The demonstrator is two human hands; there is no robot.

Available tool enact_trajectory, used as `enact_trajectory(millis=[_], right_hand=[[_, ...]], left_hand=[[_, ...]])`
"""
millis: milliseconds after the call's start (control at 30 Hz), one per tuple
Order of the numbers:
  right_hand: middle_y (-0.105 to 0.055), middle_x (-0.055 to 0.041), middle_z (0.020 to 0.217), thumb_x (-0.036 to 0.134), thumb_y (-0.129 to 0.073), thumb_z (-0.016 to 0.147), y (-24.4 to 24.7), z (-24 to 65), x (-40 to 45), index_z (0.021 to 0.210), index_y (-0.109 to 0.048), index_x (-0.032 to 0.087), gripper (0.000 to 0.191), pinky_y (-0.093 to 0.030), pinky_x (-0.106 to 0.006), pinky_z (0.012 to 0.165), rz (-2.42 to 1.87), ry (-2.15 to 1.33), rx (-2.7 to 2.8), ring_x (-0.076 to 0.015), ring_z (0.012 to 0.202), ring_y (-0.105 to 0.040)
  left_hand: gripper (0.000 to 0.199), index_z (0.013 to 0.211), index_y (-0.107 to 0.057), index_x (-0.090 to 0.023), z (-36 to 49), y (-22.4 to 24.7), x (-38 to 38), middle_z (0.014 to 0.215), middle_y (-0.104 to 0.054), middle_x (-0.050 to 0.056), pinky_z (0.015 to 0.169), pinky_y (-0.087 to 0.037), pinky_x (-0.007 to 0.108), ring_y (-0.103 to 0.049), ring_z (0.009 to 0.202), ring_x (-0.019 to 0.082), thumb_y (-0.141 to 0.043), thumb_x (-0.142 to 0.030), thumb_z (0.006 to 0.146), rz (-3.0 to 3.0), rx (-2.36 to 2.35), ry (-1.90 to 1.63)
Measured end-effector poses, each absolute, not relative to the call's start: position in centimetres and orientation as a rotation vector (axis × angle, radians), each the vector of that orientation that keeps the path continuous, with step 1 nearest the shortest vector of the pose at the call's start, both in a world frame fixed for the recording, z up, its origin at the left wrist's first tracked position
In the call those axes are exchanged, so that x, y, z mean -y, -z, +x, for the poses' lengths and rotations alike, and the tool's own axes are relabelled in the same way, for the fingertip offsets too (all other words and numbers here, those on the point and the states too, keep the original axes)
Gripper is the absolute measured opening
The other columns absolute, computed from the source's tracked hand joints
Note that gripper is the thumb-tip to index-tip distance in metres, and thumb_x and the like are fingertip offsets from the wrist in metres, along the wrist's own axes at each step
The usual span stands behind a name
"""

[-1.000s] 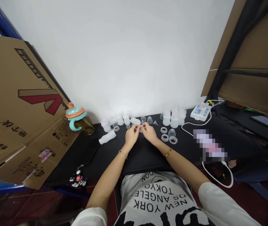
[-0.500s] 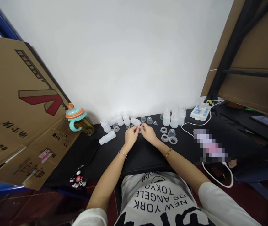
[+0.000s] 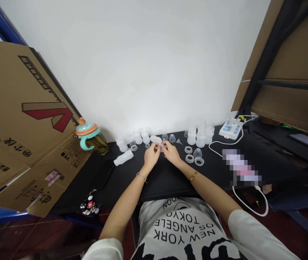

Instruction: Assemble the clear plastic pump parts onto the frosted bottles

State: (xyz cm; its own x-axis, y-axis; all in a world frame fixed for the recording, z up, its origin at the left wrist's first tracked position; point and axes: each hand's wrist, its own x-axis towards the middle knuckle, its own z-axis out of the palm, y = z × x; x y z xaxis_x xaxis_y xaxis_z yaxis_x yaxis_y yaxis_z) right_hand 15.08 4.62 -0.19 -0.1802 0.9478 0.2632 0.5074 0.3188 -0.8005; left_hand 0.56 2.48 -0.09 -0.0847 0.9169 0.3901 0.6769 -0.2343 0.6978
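Between my fingertips is a small clear ring-like piece (image 3: 161, 146), partly covered by them. My left hand (image 3: 152, 154) pinches it from the left, and my right hand (image 3: 170, 152) pinches it from the right. Just behind them lie white discs (image 3: 158, 140) and clear caps (image 3: 172, 138). A white bottle (image 3: 123, 158) lies on its side left of my hands. Clear rings (image 3: 189, 158) and a clear dome cap (image 3: 197, 153) rest to the right. Upright white bottles with clear tops (image 3: 200, 139) stand at the back right; more white bottles (image 3: 122, 144) stand at the back left.
The black table (image 3: 167, 180) meets a white wall. At left are a teal-lidded jug (image 3: 91, 139), a cardboard box (image 3: 5, 108) and a dark phone with a charm (image 3: 89, 206). A power strip (image 3: 230, 129), white cable and blurred object (image 3: 241, 167) are at right.
Both hands stay close together around the small piece, with only a slight shift of the fingers. The view has moved very slightly.
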Motion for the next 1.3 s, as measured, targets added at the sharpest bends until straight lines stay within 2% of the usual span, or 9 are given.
enact_trajectory(millis=[233,400,800,1000,1133,1300], right_hand=[[-0.075,0.0014,0.080,0.033,-0.049,0.103,-0.25,14.97,-4.33,0.107,-0.062,0.026,0.016,-0.050,-0.024,0.067,-1.303,-0.772,1.816,-0.0160,0.066,-0.071],[-0.076,0.0025,0.078,0.031,-0.049,0.103,-0.26,14.97,-4.26,0.110,-0.061,0.026,0.015,-0.051,-0.024,0.067,-1.273,-0.806,1.806,-0.0149,0.062,-0.070],[-0.072,0.0028,0.070,0.028,-0.051,0.098,0.25,15.05,-4.85,0.099,-0.062,0.023,0.012,-0.049,-0.023,0.064,-1.254,-0.730,1.811,-0.0150,0.060,-0.068],[-0.073,0.0022,0.074,0.032,-0.049,0.100,0.24,15.04,-4.73,0.103,-0.061,0.024,0.015,-0.049,-0.024,0.064,-1.214,-0.738,1.773,-0.0157,0.060,-0.068],[-0.073,0.0027,0.076,0.034,-0.050,0.100,0.01,15.01,-4.43,0.106,-0.061,0.025,0.016,-0.049,-0.024,0.065,-1.223,-0.755,1.759,-0.0159,0.061,-0.068],[-0.072,0.0028,0.079,0.037,-0.052,0.100,0.12,15.02,-4.41,0.103,-0.063,0.026,0.016,-0.047,-0.023,0.062,-1.243,-0.724,1.783,-0.0151,0.062,-0.067]], left_hand=[[0.027,0.103,-0.068,-0.025,0.66,-0.13,-2.20,0.083,-0.076,0.003,0.066,-0.044,0.026,-0.069,0.069,0.018,-0.049,-0.044,0.101,1.901,-1.772,-1.206],[0.027,0.104,-0.068,-0.025,0.69,-0.02,-2.24,0.077,-0.075,0.002,0.066,-0.045,0.026,-0.068,0.067,0.018,-0.048,-0.042,0.101,1.897,-1.730,-1.193],[0.027,0.100,-0.071,-0.025,0.73,-0.21,-2.26,0.073,-0.073,0.001,0.063,-0.043,0.025,-0.066,0.064,0.018,-0.050,-0.041,0.098,1.915,-1.702,-1.207],[0.026,0.113,-0.063,-0.023,0.84,-0.22,-2.13,0.076,-0.074,0.001,0.065,-0.043,0.027,-0.066,0.061,0.018,-0.050,-0.042,0.099,1.887,-1.715,-1.246],[0.023,0.118,-0.056,-0.023,0.85,-0.44,-1.93,0.076,-0.074,-0.002,0.066,-0.044,0.028,-0.063,0.053,0.016,-0.049,-0.034,0.099,1.820,-1.694,-1.217],[0.022,0.112,-0.061,-0.024,0.92,-0.78,-1.73,0.075,-0.072,-0.001,0.069,-0.043,0.026,-0.067,0.064,0.018,-0.046,-0.033,0.101,1.883,-1.774,-1.159]])
